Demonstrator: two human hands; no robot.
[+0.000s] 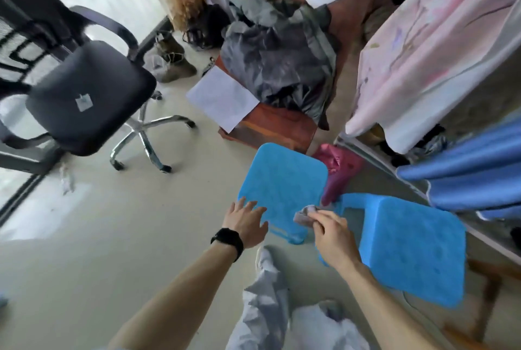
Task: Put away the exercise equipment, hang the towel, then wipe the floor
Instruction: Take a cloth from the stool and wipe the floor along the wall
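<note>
Head view: rag [306,215] pinched in right hand [334,235], above the floor [141,237].
Print on paper sheet [222,98] too blurred to read. Right grip pinching the small grey rag at fingertips, between left blue stool [282,180] and right blue stool [408,251]. Left hand [248,222], grip spread, fingertips at left blue stool's near edge; contact unclear.

Office chair [90,96] left, stools [284,180] right
</note>
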